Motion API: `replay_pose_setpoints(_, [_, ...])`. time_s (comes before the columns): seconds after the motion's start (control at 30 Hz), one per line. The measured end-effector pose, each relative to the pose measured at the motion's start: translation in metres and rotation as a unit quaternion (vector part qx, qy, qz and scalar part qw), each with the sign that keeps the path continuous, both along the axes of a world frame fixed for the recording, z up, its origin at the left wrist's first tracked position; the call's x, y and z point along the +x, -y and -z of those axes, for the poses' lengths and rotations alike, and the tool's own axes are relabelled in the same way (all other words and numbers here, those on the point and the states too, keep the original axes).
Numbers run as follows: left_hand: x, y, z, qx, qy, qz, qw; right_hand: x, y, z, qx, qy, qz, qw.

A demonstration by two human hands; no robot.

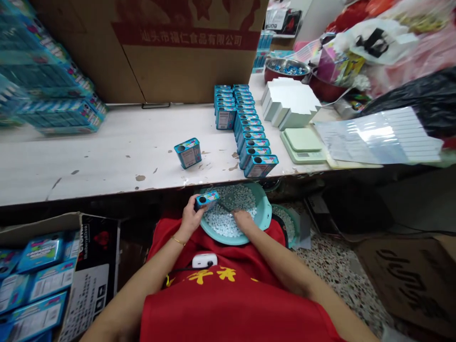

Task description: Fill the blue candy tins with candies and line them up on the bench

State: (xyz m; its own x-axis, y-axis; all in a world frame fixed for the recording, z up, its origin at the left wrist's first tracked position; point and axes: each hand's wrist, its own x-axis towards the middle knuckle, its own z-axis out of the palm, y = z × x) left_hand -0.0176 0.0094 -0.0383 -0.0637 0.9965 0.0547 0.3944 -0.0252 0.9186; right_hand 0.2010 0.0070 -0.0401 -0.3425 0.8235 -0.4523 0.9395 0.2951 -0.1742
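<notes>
Tin [207, 199] up in the L hand [191, 214], folks, right btwn the fingers: they're wrapped round its L end, grip closed on it. Top face, w/ its dark oval, tilts toward the cam. It's over the far-L part of the basin [265, 209], i.e. just above the white pellets [223, 225]. R hand [244, 221] is in there too, fingers down among the pellets, to the R of the tin and apart from it. Tips hidden, so can't tell if they're clenched or what they've got; a greyish shape [228, 202] sits by them, too unclear to ID. Basin's on the lap, on red cloth [167, 232], w/ a small white device [204, 260] nearer the body. Up on the tabletop [142, 137]: a lone tin [188, 153] standing, and to its R a double row of tins [249, 128], upright, packed close. R again, a pale green scale [302, 145], w/ a white stack [290, 102] behind. Big carton [195, 71] at the back; stacked packs [64, 114] far L. Down low L, an open box [96, 285] w/ more blue packs. 2nd basin [294, 243] on the R, partly hidden.
</notes>
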Motion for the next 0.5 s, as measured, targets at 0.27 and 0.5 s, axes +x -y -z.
replay_pose_setpoints(0.27, [-0.002, -0.007, 0.001, 0.0, 0.047, -0.006, 0.999, 0.02, -0.005, 0.025, -0.128, -0.172, 0.047, 0.976])
replay_pose_setpoints(0.5, [-0.006, -0.008, 0.0, 0.011, 0.046, -0.021, 0.999, 0.054, -0.018, -0.02, -0.184, -0.333, 0.15, 0.912])
